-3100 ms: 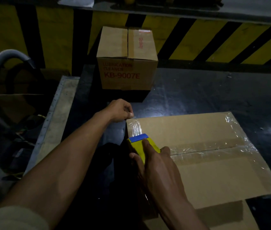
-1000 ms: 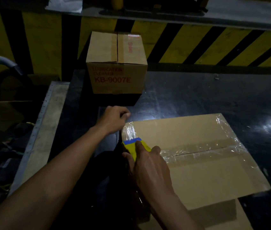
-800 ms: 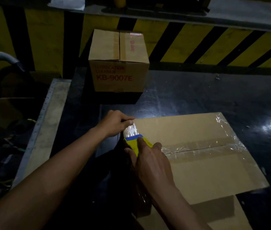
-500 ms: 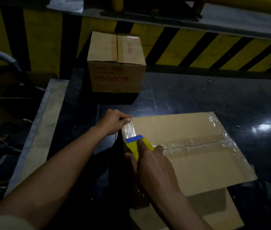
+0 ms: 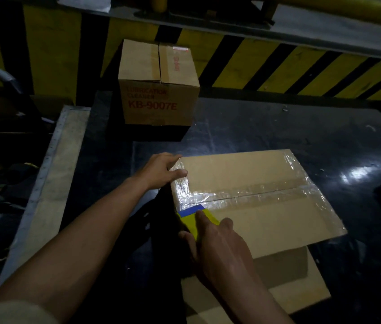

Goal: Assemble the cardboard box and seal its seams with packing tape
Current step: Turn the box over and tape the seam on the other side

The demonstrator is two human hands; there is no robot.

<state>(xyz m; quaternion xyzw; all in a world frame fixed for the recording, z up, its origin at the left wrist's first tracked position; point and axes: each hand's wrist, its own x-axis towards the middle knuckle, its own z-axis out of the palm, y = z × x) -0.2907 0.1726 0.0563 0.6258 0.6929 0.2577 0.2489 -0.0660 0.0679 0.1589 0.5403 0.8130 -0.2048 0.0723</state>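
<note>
Boxes number two: a plain brown cardboard box (image 5: 254, 220) sits near on the dark glossy surface (image 5: 278, 127), a printed brown carton (image 5: 159, 90) stands well beyond. Clear packing tape (image 5: 243, 195) covers the near box's centre seam and left edge. Left hand (image 5: 161, 170) grasps its far-left corner; right hand (image 5: 219, 249) grasps one yellow, blue-tipped tape dispenser (image 5: 193, 218) at that edge.

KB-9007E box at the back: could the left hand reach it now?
Probably: only bare dark surface lies between the left hand and the KB-9007E box, though the hand is holding tape down.
</note>
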